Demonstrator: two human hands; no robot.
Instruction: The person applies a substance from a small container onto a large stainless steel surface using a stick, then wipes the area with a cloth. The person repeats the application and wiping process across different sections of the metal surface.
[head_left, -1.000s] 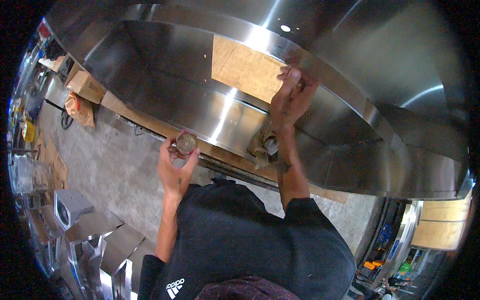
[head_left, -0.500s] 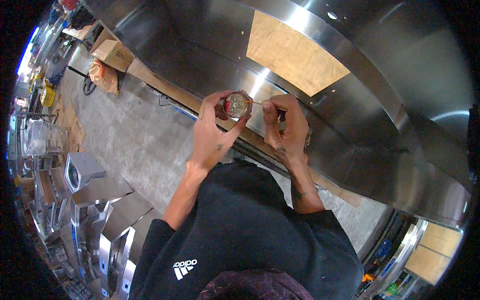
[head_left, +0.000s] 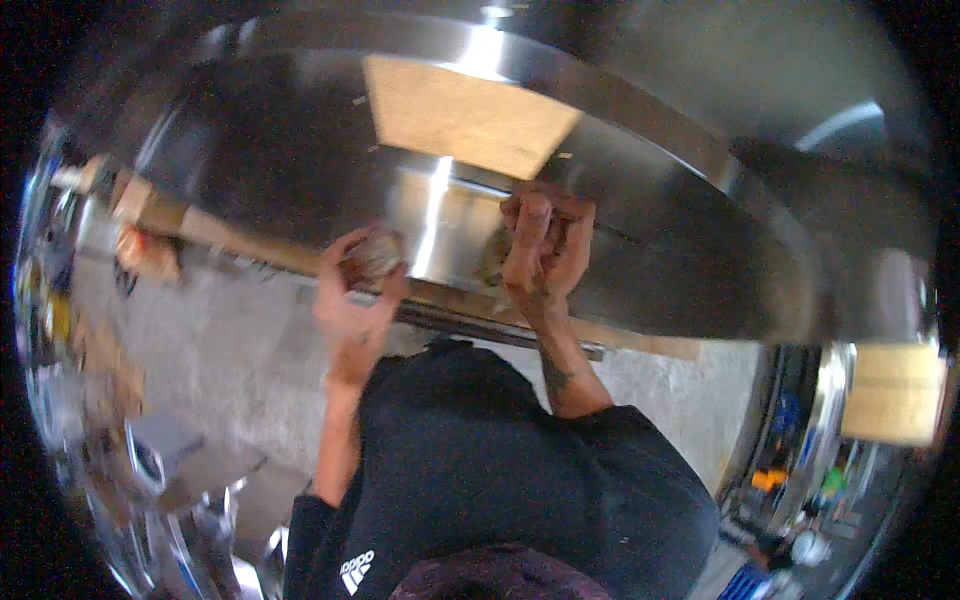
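My left hand (head_left: 358, 290) is wrapped round a small round jar (head_left: 374, 259), whose pale end faces up; motion smears its detail. To the right of it, apart from the jar, my right hand (head_left: 548, 240) is closed in a pinch with the fingers curled in. A thin brownish stick shows in that pinch half a second ago; now blur and the fingers mostly hide it. Both hands are above the near edge of a large shiny metal trough (head_left: 290, 150).
A plywood-coloured panel (head_left: 465, 115) shows beyond the hands, within the metal. Grey concrete floor (head_left: 240, 330) lies to the left, with metal frames and a boxy grey unit (head_left: 165, 450) at lower left. Stacked tan boards (head_left: 895, 392) stand at far right.
The view has turned and is blurred. The jar in my left hand has come away from the stick and my right hand, and the gap between the hands is wider.
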